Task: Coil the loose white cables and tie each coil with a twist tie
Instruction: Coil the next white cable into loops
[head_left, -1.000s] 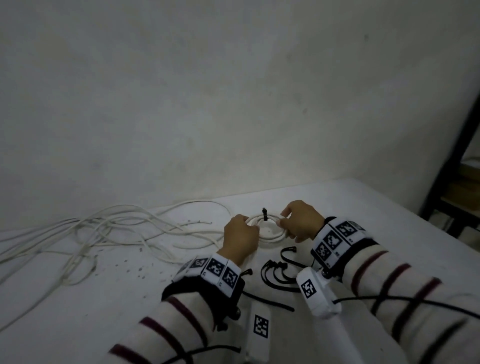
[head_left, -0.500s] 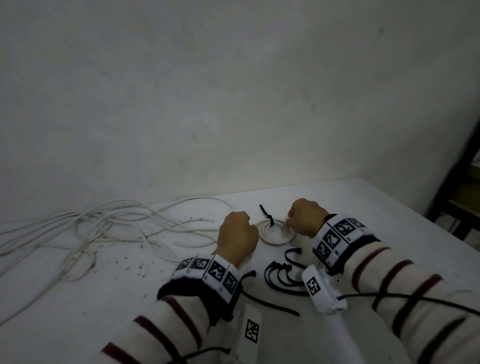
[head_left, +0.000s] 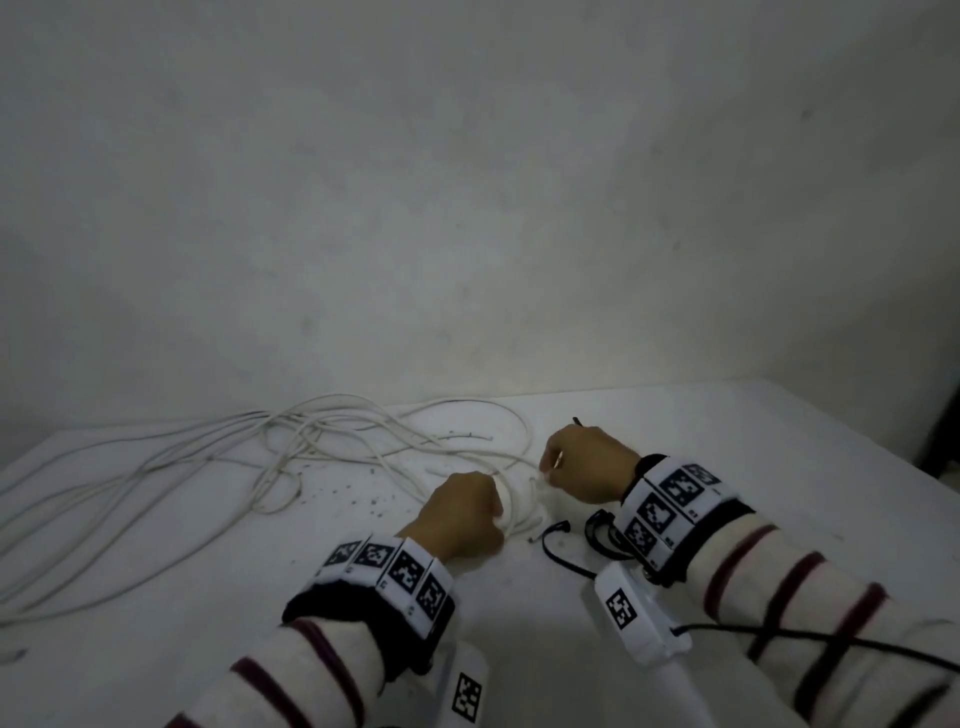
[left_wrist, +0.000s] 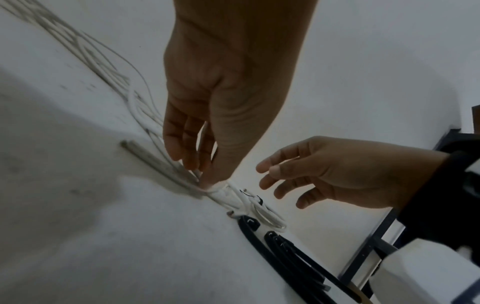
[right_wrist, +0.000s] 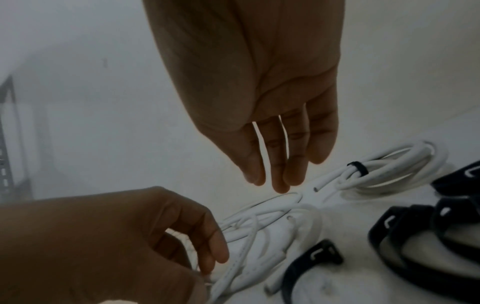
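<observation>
Your left hand (head_left: 460, 514) pinches a bunch of white cable (right_wrist: 262, 232) between thumb and fingertips, pressing it down on the white table (head_left: 727, 457). Your right hand (left_wrist: 345, 174) hangs just beside it with fingers loosely spread and straight, holding nothing in the wrist views; from the head view a dark tie end pokes up beside it, but you cannot tell whether it touches the hand. A finished coil (right_wrist: 400, 170), bound with a black tie (right_wrist: 358, 167), lies flat just beyond your right fingertips. Loose black ties (head_left: 561, 545) lie near your right wrist, between your forearms. The tangle of loose cables (head_left: 291, 447) sprawls to your left, reaching toward the table's left edge. A plain wall (head_left: 467, 208) closes off the far edge; the table's right side lies open, ending near a dark shelf frame (left_wrist: 384, 236).
</observation>
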